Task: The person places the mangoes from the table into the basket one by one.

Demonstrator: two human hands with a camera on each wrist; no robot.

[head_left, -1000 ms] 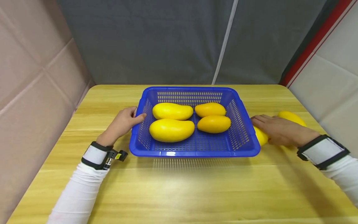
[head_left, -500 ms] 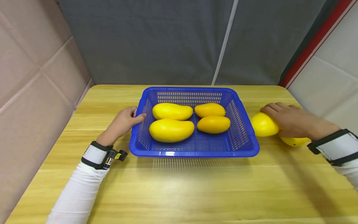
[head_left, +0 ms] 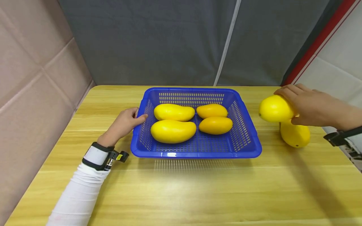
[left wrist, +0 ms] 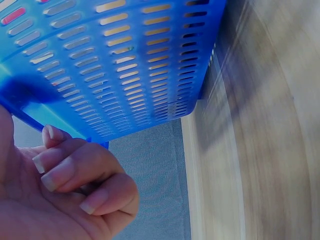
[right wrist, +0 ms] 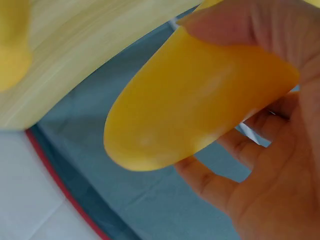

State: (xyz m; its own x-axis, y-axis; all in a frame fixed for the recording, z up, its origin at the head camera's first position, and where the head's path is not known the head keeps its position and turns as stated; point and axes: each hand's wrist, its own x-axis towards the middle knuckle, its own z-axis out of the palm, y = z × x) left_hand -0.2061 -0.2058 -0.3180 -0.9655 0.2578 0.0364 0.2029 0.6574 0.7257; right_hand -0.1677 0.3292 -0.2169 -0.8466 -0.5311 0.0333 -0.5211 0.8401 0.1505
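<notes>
A blue plastic basket stands mid-table. Inside on its left lie two large yellow mangoes; on its right are two smaller orange-yellow mangoes. My left hand grips the basket's left rim, thumb over the edge and fingers curled outside against it, as the left wrist view shows. To the right of the basket, my right hand holds a yellow mango above the table; in the right wrist view the thumb and fingers lie on opposite sides of this mango. Below it another yellow mango rests on the table.
The light wooden table extends in front of the basket. A dark grey cloth screen rises at the table's back edge. Pale padded panels flank it, the left one beside my left arm and the right one behind my right hand.
My right hand has lifted the yellow mango from beside the basket, moving it up and to the right. The mango on the table shows more fully. My left hand stays on the rim.
</notes>
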